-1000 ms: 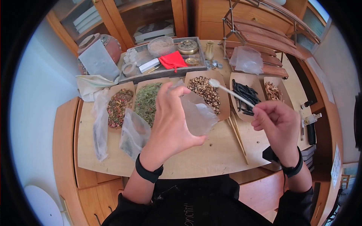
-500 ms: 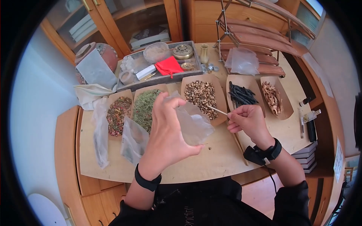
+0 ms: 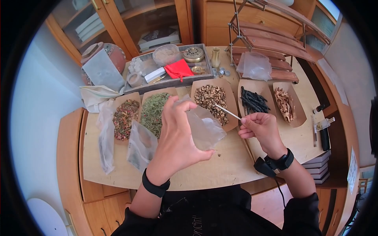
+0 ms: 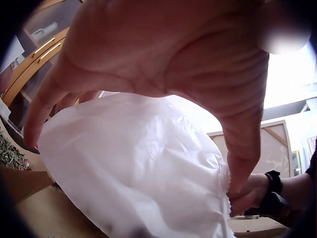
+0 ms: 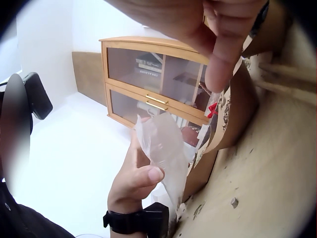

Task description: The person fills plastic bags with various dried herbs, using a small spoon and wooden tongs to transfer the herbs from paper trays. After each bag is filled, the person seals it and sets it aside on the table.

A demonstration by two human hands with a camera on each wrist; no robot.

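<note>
Translucent white bag (image 3: 206, 129), unfilled portion creased, was held above the pale wooden table (image 3: 189, 177), on the wearer's side of the chopped brown pieces (image 3: 210, 98). Left hand (image 3: 175, 139): grasping the bag, fingers and thumb bent in a C about it. Right hand (image 3: 262, 129): grasping 1 slim white spoon (image 3: 229, 112) by thumb and fingertips, its far end at the brown pieces. Paper trays, 5, stood in a row; contents, from left: red-and-green dried mix (image 3: 126, 120), green needle-like herb (image 3: 153, 114), the brown pieces, black strips (image 3: 255, 100), tan shavings (image 3: 285, 104). Behind: 1 grey box (image 3: 177, 82) with 1 red pouch (image 3: 179, 69), and 1 brass-coloured vase (image 3: 215, 57) beside the box.
</note>
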